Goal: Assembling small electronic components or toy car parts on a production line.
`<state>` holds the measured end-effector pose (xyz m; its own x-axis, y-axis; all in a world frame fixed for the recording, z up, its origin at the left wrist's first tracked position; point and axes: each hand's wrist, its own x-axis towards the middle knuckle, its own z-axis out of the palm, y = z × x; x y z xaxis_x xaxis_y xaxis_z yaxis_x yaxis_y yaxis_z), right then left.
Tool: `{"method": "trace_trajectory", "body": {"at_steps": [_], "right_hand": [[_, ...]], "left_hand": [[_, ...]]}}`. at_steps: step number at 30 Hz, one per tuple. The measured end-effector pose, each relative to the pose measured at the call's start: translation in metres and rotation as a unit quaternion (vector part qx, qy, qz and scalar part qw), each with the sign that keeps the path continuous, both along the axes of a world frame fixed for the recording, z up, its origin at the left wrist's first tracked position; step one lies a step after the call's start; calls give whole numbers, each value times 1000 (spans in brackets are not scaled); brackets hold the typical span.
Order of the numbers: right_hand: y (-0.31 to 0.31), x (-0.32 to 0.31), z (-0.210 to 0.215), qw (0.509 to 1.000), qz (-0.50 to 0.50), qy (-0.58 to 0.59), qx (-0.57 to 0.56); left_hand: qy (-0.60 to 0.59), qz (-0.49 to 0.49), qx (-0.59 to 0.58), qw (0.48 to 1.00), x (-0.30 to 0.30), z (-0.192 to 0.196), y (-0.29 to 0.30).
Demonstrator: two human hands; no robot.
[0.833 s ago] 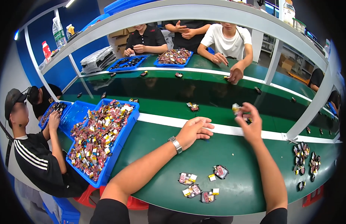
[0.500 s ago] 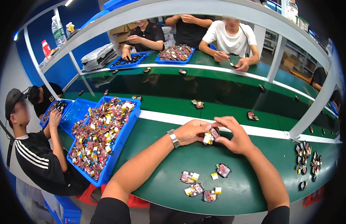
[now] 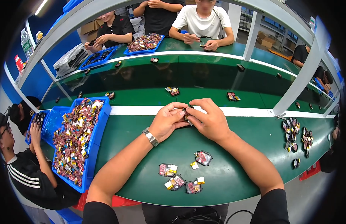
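My left hand [image 3: 167, 123], with a metal-banded watch on its wrist, and my right hand [image 3: 210, 120] meet over the near green worktop. Between their fingertips they grip a small electronic module [image 3: 186, 115] with a dark casing. Most of it is hidden behind the fingers. Below my hands lie several loose modules of the same sort, among them one [image 3: 167, 170] at the left and one [image 3: 203, 158] at the right. They show black-rimmed cases, pinkish circuit boards and small white-and-yellow blocks on the side.
A blue tray [image 3: 100, 140] heaped with small parts stands at my left. Clusters of modules [image 3: 291, 130] lie at the right. Beyond a white rail [image 3: 247, 111], a dark green belt [image 3: 203, 78] carries scattered modules. People work across it and at the left. A grey frame post [image 3: 302, 78] rises at the right.
The view has swung, so the scene sits further left. The module's pale blocks, visible before, are now covered as my fingers close around it. Across the belt, one person's hand has lifted from a tray.
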<state>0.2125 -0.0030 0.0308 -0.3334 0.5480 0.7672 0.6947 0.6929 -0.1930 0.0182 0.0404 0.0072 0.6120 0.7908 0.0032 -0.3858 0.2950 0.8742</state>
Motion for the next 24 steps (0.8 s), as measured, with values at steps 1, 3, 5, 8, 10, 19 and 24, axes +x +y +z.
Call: {"method": "trace_trajectory", "body": {"at_steps": [1,3,5,8,10,19,24], "right_hand": [[1,1,-1,1000,-1,-21,20],[2,1,-2,998,-3,-42,39],[1,0,-1,998,-3,-49,26],[2,2,2,999,32,-27,-16],[2,5,1,998,37,-21,-35],[3,12,2,990,61,-15,-128],[6,12,-3,989,76,-27,-127]], "left_hand": [[-4,6,-1,1000,0,-1,0],[-7,11,2,1000,-1,-3,1],[-10,16,6,1000,-1,-4,1],[-7,9,10,1000,0,-2,0],[11,10,14,1000,2,-1,-1],[56,7,40,998,5,2,-3],[55,9,53,997,4,1,-4]]}}
